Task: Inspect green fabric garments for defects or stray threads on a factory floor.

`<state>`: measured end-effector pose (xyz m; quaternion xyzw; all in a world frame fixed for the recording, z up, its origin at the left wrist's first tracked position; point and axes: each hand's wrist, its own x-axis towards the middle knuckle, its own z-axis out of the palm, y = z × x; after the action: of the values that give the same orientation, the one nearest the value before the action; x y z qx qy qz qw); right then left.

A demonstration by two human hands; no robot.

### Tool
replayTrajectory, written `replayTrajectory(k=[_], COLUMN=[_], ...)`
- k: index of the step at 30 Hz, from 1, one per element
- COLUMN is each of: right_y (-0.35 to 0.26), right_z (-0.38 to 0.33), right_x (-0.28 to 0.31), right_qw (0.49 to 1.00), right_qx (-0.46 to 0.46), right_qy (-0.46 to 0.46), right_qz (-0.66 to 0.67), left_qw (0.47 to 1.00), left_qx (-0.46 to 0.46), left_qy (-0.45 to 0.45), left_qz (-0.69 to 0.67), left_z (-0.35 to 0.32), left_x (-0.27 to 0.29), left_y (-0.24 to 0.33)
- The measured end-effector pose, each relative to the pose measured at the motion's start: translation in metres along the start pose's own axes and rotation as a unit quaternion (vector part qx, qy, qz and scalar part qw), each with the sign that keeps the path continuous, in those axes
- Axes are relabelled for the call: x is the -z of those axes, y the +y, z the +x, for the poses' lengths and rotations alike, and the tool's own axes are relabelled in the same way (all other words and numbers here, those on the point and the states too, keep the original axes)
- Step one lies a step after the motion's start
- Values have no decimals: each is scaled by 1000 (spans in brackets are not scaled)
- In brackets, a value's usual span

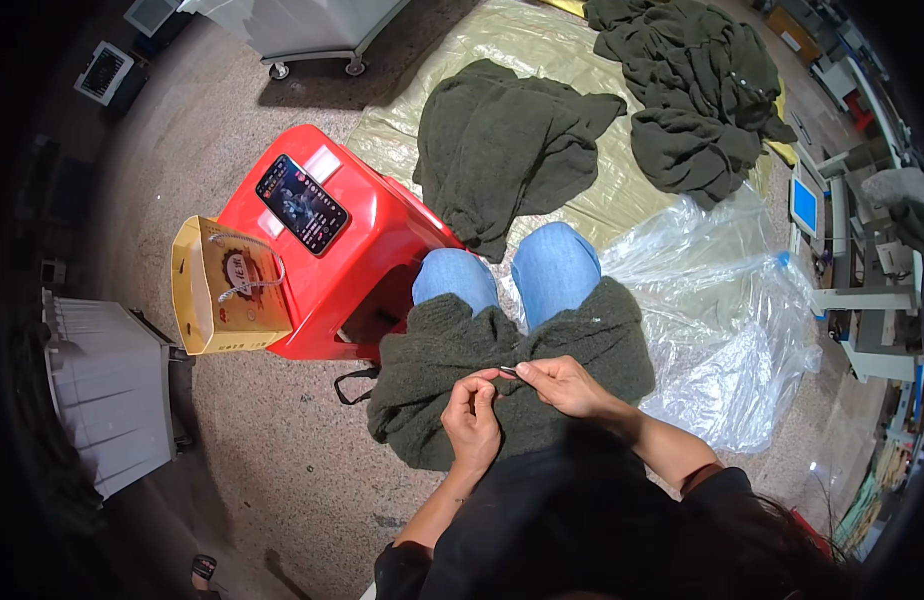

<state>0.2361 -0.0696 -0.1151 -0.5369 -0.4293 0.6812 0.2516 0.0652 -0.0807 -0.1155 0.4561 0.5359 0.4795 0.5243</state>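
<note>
A dark green fuzzy knit garment point(437, 355) lies bunched across my lap, over my blue-jeaned knees. Above it my hands meet. My right hand point(570, 388) pinches a small, slim dark object point(509, 371) between thumb and forefinger; its kind is too small to tell. My left hand point(472, 425) is closed, with its fingertips at the other end of that object. Whether the left fingers also grip a thread or a bit of the knit cannot be made out.
Left of my knees stands a red plastic stool point(367, 230) bearing a lit phone point(302, 204) and a yellow paper bag point(247, 290). Ahead, green garments point(512, 140) lie on plastic sheeting point(722, 330). A wheeled grey bin point(302, 25) stands beyond; machines line the right.
</note>
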Motion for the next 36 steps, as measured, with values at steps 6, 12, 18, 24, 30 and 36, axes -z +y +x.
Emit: replayTrajectory(k=[6, 12, 18, 24, 30, 36], right_y=[-22, -16, -32, -58, -59, -56], right_z=[-9, -10, -19, -36, -24, -18], right_x=[-5, -4, -7, -7, -10, -6], right_qw=[955, 896, 873, 859, 840, 825], right_qx=[64, 231, 255, 235, 269, 270], right_qy=[106, 140, 152, 154, 107, 91], right_qz=[-270, -353, -387, -428, -458, -488], left_qw=[997, 999, 998, 993, 990, 993], left_qx=[-36, 22, -11, -33, -43, -38], left_qy=[-13, 7, 14, 3, -1, 2], left_qz=[71, 42, 66, 116, 135, 116], left_z=[-5, -7, -5, -5, -5, -5], left_x=[9, 9, 8, 8, 7, 8], left_y=[-5, -7, -8, 1, 1, -1])
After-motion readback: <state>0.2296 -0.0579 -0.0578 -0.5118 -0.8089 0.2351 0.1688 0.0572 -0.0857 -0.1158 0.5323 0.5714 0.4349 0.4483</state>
